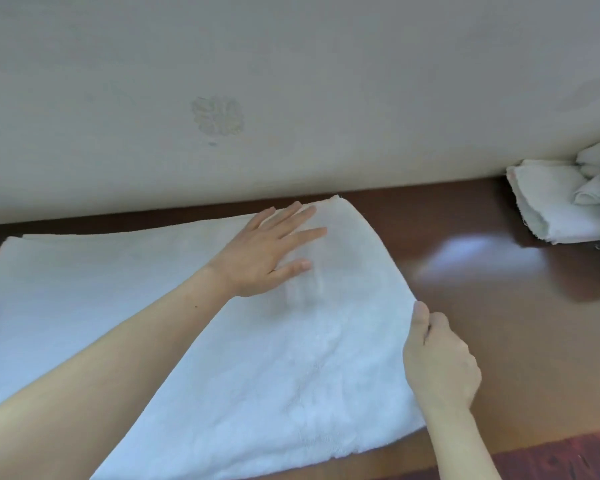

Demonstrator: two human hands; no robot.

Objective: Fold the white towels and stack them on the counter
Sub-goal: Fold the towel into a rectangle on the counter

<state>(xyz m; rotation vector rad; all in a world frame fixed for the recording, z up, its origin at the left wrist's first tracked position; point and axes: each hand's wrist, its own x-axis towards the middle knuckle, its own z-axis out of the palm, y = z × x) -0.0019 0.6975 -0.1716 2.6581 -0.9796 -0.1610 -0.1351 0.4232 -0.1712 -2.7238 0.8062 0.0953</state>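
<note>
Nearest, the right hand [437, 358] pinches the right edge of a white towel [257, 393] spread flat across the brown desk [499, 323]. Farther in, the left hand [271, 251] lies on it, fingers straight and spread. More crumpled towels [565, 202] sit far right against the wall [291, 81].

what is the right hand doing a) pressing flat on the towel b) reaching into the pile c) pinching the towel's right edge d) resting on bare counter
c: the right hand pinches the right edge of the towel, while the left hand lies flat on it.
</note>
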